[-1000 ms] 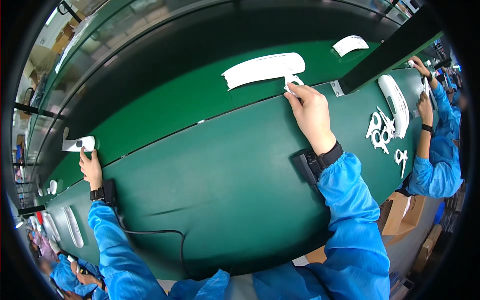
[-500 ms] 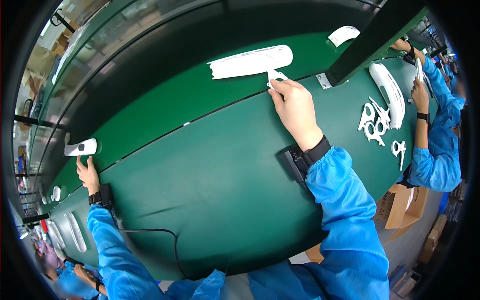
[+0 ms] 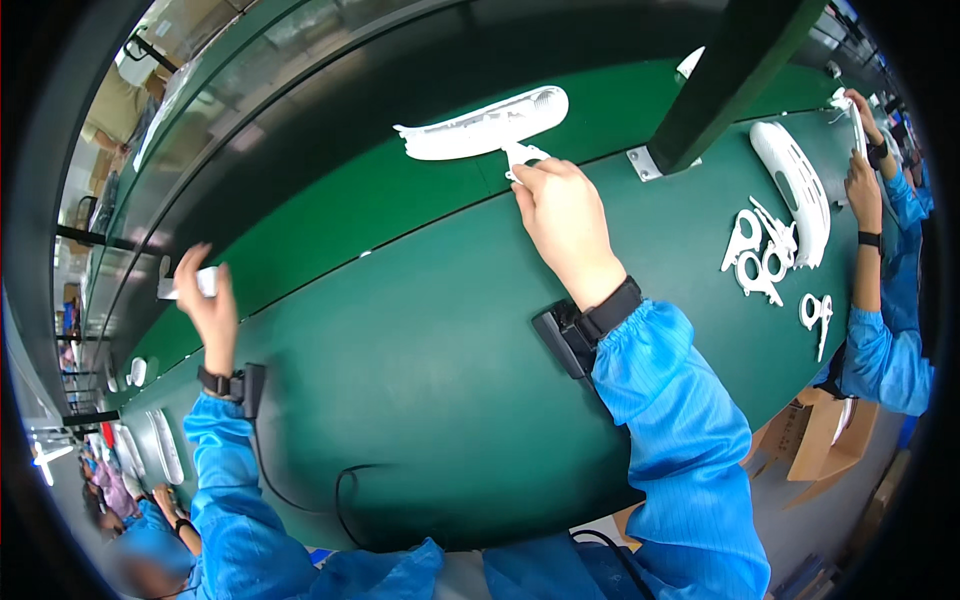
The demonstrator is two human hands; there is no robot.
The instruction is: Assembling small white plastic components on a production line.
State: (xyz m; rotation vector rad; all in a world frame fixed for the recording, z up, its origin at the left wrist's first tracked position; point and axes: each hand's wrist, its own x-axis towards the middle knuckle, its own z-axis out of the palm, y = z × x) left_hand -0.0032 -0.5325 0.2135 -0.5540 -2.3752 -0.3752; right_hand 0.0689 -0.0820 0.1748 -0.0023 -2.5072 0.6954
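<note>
Head view: right hand [image 3: 565, 215] pinches the long white plastic part [image 3: 487, 125] far on the green belt [image 3: 420, 330]; left hand [image 3: 208, 300] grasps a small white piece [image 3: 190, 285]. A fingertip pinch may slip.

A long green table [image 3: 420, 360] curves across the view; a dark post [image 3: 720, 80] rises behind, cardboard boxes [image 3: 810, 440] stand on grey floor.

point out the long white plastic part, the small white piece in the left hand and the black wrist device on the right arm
long white plastic part [image 3: 485, 128], head view, middle of its body
small white piece [image 3: 205, 282], head view, end beside the fingers
black wrist device [image 3: 563, 338], head view, its flat face
</note>
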